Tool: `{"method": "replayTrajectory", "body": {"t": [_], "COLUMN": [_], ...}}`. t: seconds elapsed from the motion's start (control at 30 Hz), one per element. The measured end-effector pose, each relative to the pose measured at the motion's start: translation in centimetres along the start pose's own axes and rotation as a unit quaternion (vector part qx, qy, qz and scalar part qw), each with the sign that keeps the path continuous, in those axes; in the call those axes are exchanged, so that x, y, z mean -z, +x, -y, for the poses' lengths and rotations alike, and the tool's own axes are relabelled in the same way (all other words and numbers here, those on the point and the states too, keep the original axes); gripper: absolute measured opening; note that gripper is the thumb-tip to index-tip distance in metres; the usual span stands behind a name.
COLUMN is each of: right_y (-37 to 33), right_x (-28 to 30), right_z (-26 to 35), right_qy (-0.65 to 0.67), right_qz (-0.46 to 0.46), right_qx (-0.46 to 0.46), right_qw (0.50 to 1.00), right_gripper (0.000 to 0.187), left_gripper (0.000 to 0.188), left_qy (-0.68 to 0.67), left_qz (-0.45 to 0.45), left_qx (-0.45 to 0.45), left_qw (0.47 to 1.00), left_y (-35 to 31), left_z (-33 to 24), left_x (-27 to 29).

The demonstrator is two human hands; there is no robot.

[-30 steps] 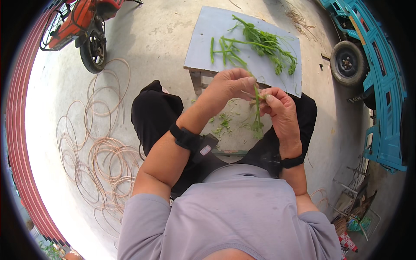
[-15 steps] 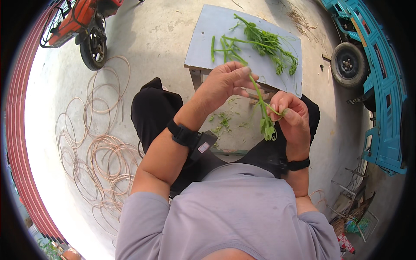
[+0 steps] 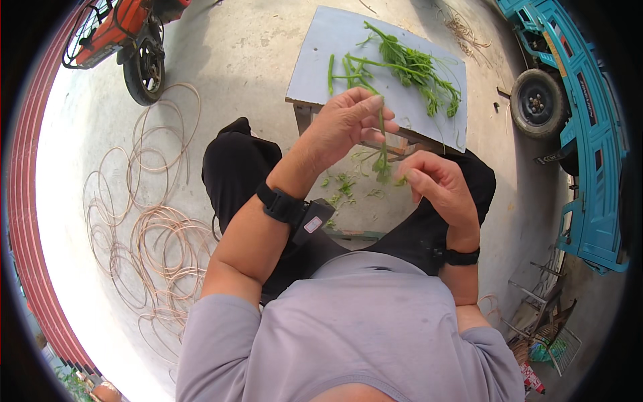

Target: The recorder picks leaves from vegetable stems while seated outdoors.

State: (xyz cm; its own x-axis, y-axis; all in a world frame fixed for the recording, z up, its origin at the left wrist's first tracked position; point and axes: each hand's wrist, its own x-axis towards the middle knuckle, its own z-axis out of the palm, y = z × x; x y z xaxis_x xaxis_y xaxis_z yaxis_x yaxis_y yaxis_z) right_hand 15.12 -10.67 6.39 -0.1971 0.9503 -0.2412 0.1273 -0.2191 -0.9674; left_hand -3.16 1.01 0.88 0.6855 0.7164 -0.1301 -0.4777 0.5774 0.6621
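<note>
Between the thumb and fingers of my left hand point(image 3: 353, 120), near the table's front edge, is a green vine shoot point(image 3: 382, 159). It hangs down, leafy tip lowest. To the right and slightly lower, my right hand point(image 3: 439, 186) is closed in a pinch, apart from the shoot. A small green scrap point(image 3: 401, 181) shows at its fingertips, too blurred to tell its exact kind. Past my hands, a leafy pile of vine shoots point(image 3: 416, 67) lies on the pale blue tabletop point(image 3: 318, 43), with several cut stem pieces point(image 3: 331, 74) at its left.
Green trimmings point(image 3: 345, 186) litter the concrete floor between my knees. Loose coils of thin cane or wire point(image 3: 167, 244) spread at the left. A red-orange scooter point(image 3: 143, 70) stands at upper left, a blue cargo vehicle point(image 3: 593, 147) on the right. A metal rack point(image 3: 559, 335) sits at lower right.
My right hand has come away from the shoot, dropping slightly, with a small green scrap at its fingertips. The shoot in my left hand now hangs straighter down.
</note>
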Motion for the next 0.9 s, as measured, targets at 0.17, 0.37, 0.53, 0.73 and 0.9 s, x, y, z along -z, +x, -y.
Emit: {"method": "replayTrajectory", "body": {"t": [0.17, 0.37, 0.53, 0.73, 0.9], "right_y": [1.5, 1.8, 1.9, 1.7, 1.9], "right_x": [-2.7, -3.0, -2.2, -2.8, -2.7], "right_z": [-0.7, -1.7, -1.8, -1.5, -1.5], "right_qy": [-0.058, -0.014, -0.012, -0.044, 0.016], "right_qz": [-0.141, -0.119, -0.172, -0.185, -0.223], "right_qx": [-0.009, -0.007, -0.018, -0.034, -0.010], "right_qw": [0.988, 0.993, 0.985, 0.981, 0.975], "right_gripper": [0.014, 0.013, 0.008, 0.010, 0.010], "left_gripper": [0.015, 0.017, 0.028, 0.021, 0.020], "left_qy": [-0.021, -0.027, 0.193, 0.204, 0.207], "left_qz": [0.054, 0.044, -0.002, 0.016, 0.010], "left_qx": [0.005, 0.021, 0.034, 0.055, 0.053], "left_qw": [0.998, 0.998, 0.981, 0.977, 0.977], "left_y": [-0.1, -0.4, -0.4, -0.4, -0.4], "left_z": [0.1, -0.2, 0.0, 0.6, 0.6], "left_x": [0.0, -1.3, -0.9, -0.8, -0.9]}}
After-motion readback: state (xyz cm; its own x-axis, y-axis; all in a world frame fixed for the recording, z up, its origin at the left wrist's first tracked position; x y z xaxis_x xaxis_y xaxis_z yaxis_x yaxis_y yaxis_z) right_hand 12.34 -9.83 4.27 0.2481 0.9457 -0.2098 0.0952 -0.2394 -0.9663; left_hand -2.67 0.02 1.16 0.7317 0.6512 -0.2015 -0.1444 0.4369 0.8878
